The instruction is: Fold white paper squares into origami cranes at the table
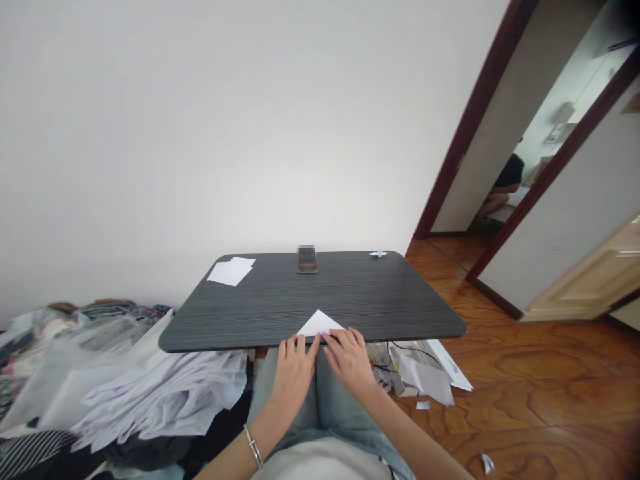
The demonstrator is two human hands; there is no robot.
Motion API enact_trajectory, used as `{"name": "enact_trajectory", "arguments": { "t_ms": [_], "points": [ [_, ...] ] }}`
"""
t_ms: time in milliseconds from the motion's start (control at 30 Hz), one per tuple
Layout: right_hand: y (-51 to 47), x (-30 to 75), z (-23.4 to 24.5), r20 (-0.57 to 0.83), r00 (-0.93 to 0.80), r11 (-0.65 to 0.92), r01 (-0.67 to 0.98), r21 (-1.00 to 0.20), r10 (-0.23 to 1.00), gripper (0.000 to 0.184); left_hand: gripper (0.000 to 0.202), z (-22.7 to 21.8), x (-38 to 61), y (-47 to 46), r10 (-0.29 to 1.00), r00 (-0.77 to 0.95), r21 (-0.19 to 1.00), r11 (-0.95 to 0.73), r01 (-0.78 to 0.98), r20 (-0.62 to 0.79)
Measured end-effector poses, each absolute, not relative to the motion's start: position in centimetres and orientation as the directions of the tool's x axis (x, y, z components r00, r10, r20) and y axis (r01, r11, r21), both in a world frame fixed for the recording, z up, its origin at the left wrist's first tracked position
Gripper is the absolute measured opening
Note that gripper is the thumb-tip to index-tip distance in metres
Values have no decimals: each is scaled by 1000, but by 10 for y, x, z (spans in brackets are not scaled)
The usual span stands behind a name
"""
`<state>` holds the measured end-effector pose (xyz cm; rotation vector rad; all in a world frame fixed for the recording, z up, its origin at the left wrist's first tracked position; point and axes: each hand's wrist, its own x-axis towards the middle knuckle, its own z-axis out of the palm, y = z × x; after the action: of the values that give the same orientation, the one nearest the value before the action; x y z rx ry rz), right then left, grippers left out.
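Observation:
A white paper folded into a triangle (319, 323) lies at the near edge of a dark wood-grain table (350, 293). My left hand (293, 370) rests with its fingers flat on the paper's lower left edge, a silver bracelet on that wrist. My right hand (350, 360) lies flat beside it, fingertips pressing the paper's lower right edge. Both hands have their fingers stretched out and hold nothing.
A phone (307, 259) stands at the table's far edge, white sheets (231, 271) lie at the far left corner, a small folded paper figure (379, 253) at the far right. Crumpled papers and clothes (150, 393) pile on the left; papers and cables (425, 373) on the wooden floor. A person sits beyond the doorway (505, 187).

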<state>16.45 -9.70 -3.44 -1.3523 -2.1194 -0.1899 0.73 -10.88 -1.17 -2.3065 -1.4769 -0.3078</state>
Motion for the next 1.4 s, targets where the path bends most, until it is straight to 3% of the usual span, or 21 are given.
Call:
{"name": "enact_trajectory", "arguments": {
  "t_ms": [333, 633, 1400],
  "points": [
    [-93, 162, -25, 555, -319, 442, 891, -100, 768, 21, 51, -21, 9, -112, 831, 399, -204, -345, 916, 387],
    [-94, 173, -30, 611, -256, 431, 889, -156, 749, 19, 47, -20, 3, -110, 820, 390, -113, -379, 919, 419],
    [-96, 207, -39, 663, -158, 345, 925, -161, 732, 20, 44, -24, -25, -113, 827, 321, -116, -302, 946, 462]
  ]
}}
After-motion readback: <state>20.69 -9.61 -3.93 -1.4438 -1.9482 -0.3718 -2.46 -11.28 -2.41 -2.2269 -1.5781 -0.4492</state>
